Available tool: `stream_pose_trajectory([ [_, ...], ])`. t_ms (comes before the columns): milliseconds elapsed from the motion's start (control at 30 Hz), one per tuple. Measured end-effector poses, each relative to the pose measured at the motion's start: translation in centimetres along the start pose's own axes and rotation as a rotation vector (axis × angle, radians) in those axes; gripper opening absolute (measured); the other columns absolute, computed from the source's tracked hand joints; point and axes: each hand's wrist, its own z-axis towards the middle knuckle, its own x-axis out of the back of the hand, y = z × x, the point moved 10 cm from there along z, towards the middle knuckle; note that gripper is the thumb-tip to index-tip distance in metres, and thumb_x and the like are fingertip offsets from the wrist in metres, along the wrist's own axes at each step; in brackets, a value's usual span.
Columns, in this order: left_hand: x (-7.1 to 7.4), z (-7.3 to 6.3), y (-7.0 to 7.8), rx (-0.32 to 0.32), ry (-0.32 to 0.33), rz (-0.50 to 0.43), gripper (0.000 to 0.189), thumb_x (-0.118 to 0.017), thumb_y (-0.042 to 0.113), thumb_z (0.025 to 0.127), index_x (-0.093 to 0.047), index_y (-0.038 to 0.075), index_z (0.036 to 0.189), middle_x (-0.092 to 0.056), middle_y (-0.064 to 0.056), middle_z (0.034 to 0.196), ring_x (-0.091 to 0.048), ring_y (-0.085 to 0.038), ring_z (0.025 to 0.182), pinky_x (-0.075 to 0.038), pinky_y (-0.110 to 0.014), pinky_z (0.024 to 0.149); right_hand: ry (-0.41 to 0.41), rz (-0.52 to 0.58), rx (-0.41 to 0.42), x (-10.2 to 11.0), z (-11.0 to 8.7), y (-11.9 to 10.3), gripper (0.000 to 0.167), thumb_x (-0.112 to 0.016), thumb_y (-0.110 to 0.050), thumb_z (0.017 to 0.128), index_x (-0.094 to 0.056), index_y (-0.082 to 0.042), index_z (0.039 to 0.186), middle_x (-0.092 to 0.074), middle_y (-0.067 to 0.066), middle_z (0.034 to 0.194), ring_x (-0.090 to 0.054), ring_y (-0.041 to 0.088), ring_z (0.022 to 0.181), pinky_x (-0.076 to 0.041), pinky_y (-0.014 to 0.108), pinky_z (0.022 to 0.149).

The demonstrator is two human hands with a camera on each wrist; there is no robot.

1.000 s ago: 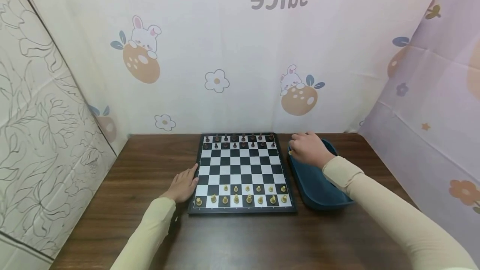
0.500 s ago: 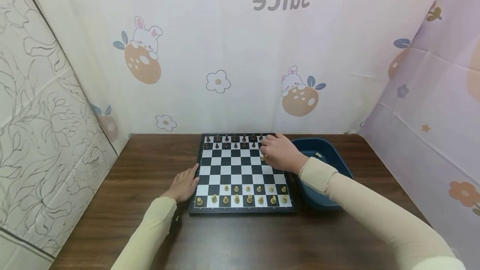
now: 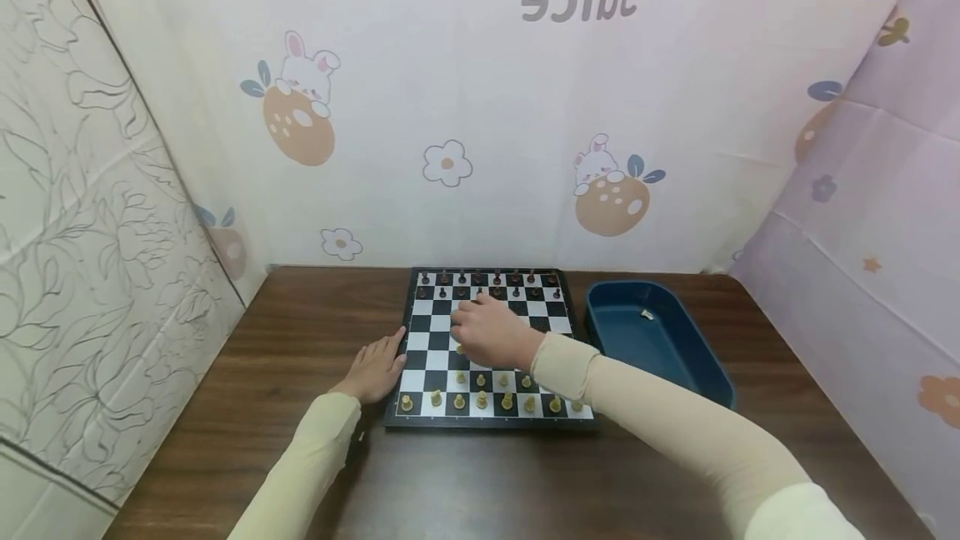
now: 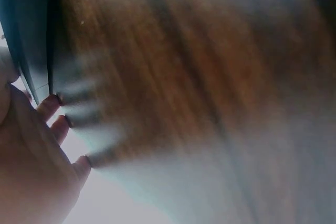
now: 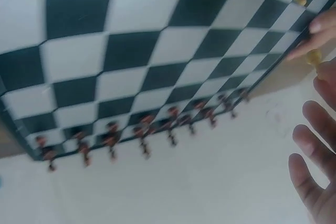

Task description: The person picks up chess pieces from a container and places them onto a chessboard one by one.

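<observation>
A black-and-white chessboard [image 3: 540, 323] lies on the table. Dark red chess pieces [image 3: 442, 277] line its far two rows, and yellow pieces [image 3: 482, 398] stand in the near two. Above the middle of the board, my right hand [image 3: 495, 333] pinches a yellow pawn [image 5: 314, 57] between thumb and finger; the other fingers are spread in the right wrist view. My left hand [image 3: 371, 369] rests on the table with its fingers extended, touching the board's left edge. In the left wrist view the same hand [image 4: 37, 156] shows beside the board's dark side.
To the right of the board stands a dark blue tray [image 3: 645, 348] with a small pale piece [image 3: 647, 315] in it. The brown wooden table [image 3: 330, 298] meets a printed curtain [image 3: 480, 107] at the back, and more hanging cloth borders both sides.
My right hand has moved left from over the blue tray to above the middle of the board, carrying the yellow pawn. The left hand has stayed at the board's edge.
</observation>
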Motion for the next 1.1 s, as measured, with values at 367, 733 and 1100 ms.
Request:
stream_pose_trajectory([
  [367, 0.0, 0.3, 0.1, 0.008, 0.006, 0.006, 0.057, -0.035, 0.03, 0.103, -0.018, 0.008, 0.153, -0.027, -0.022, 0.151, -0.023, -0.04, 0.138, -0.01, -0.057, 0.112, -0.04, 0.025, 0.082, -2.6, 2.6, -3.8, 0.02, -0.068, -0.03, 0.086, -0.075, -0.018, 0.101, -0.068, -0.003, 0.101, -0.06, 0.012, 0.092, -0.05, 0.031, 0.08],
  [733, 0.1, 0.0, 0.0, 0.017, -0.006, 0.001, 0.057, -0.034, 0.029, 0.103, -0.017, 0.008, 0.153, -0.026, -0.022, 0.152, -0.022, -0.039, 0.139, -0.008, -0.056, 0.113, -0.038, 0.039, 0.061, -2.8, 1.8, -2.8, 0.021, -0.071, -0.026, 0.082, -0.073, -0.018, 0.101, -0.067, -0.003, 0.1, -0.059, 0.013, 0.091, -0.049, 0.03, 0.076],
  [1100, 0.2, -0.2, 0.3, 0.017, 0.0, 0.006, 0.057, -0.036, 0.027, 0.103, -0.017, 0.005, 0.152, -0.026, -0.024, 0.151, -0.022, -0.041, 0.138, -0.009, -0.057, 0.112, -0.103, -0.003, -0.219, -3.1, -6.0, 7.0, 0.016, -0.074, -0.022, 0.076, -0.072, -0.015, 0.09, -0.063, 0.0, 0.088, -0.056, 0.017, 0.081, -0.045, 0.032, 0.069],
])
